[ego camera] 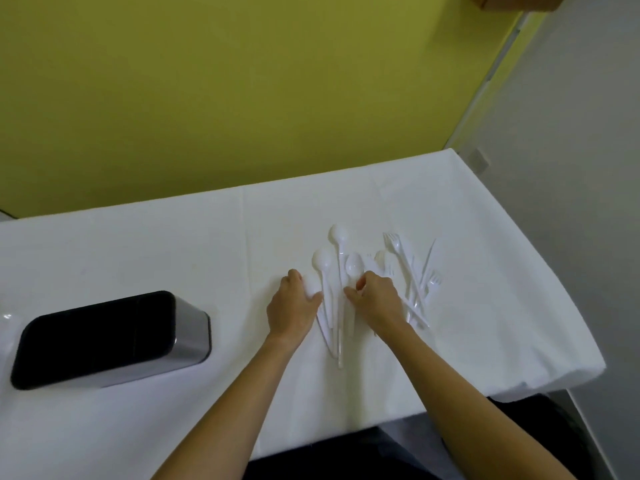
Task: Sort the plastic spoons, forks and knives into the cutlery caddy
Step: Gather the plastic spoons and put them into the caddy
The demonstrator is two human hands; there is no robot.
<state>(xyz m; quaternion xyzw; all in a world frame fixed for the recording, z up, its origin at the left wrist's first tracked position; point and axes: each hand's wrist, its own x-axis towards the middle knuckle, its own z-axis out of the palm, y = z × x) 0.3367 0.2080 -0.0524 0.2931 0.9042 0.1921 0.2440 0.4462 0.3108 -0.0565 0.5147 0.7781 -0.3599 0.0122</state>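
Observation:
White plastic cutlery lies in a loose pile on the white tablecloth (173, 244). Several spoons (323, 261) fan out at the pile's left, and forks (393, 242) and a knife (429, 258) lie to the right. My left hand (294, 303) rests on the cloth with its fingers fairly straight and its thumb against the spoon handles. My right hand (377, 299) is curled, thumb and forefinger pinching the handle of one spoon (353, 265) just below its bowl. The cutlery caddy (194, 327), steel-sided with a black inside, stands at the left, about a hand's width from my left hand.
A yellow-green wall rises behind the table. The table's right edge drops off near the pile, and its front edge runs close to my body. A grey wall or door stands at the right.

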